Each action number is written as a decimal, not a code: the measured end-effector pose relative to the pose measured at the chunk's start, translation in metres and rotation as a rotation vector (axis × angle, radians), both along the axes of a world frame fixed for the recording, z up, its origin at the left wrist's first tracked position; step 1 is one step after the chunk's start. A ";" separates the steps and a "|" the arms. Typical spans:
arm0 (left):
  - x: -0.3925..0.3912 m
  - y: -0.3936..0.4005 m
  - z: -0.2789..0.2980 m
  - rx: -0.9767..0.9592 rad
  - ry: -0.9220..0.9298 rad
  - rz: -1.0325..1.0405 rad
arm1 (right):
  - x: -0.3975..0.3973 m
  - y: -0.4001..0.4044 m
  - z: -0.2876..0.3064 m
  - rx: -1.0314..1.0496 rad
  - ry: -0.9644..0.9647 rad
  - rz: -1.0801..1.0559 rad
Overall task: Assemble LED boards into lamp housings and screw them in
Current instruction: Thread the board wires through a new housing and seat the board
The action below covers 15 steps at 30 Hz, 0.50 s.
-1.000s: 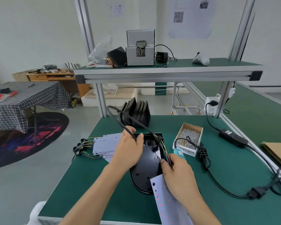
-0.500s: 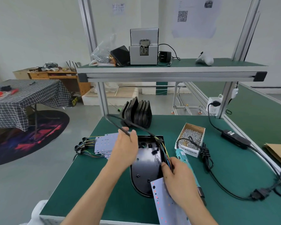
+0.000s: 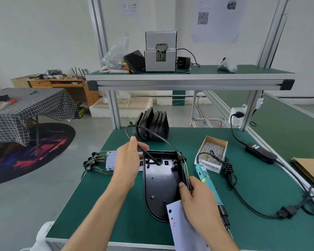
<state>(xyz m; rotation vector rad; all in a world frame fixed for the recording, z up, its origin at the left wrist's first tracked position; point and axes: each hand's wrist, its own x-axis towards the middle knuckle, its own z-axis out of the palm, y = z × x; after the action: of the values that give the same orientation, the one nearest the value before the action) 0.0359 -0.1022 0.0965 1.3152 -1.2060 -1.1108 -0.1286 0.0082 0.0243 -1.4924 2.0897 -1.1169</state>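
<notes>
L hand [image 3: 126, 164]: fingers pinch black cable [image 3: 149, 132]; R hand [image 3: 198, 200] grips LED board [image 3: 181, 227] wires. Feed cable thru housing [image 3: 161, 185] hole w/o kinks.

- The left hand [image 3: 126, 164] is reaching forward from the lower left, back of the hand facing the camera, thumb up, fingers curling round and gripping a black cable [image 3: 149, 135].
- The left forearm is stretching bare from the near edge towards the middle.
- The right hand [image 3: 198, 200] is sitting lower and nearer, knuckles up, its fingers pinching a bundle of coloured wires [image 3: 186, 171] and the top of an LED board [image 3: 181, 225].
- The right forearm is coming in bare from the lower right.
</notes>
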 end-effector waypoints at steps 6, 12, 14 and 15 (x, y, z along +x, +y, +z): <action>0.010 0.003 0.001 -0.216 -0.595 -0.072 | 0.003 0.005 0.004 -0.012 -0.004 0.004; 0.008 0.011 0.012 -0.395 -0.812 -0.111 | 0.012 0.010 0.015 -0.048 -0.013 0.008; 0.007 0.013 0.012 -0.391 -0.838 -0.136 | 0.013 0.012 0.020 -0.077 -0.015 -0.001; 0.008 0.012 0.012 -0.380 -0.778 -0.152 | 0.014 0.013 0.023 -0.092 -0.016 0.003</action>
<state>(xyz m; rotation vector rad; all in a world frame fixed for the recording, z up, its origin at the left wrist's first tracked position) 0.0439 -0.0899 0.1090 1.4032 -1.9955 -0.4069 -0.1149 0.0216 0.0471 -1.5217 2.0503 -1.2358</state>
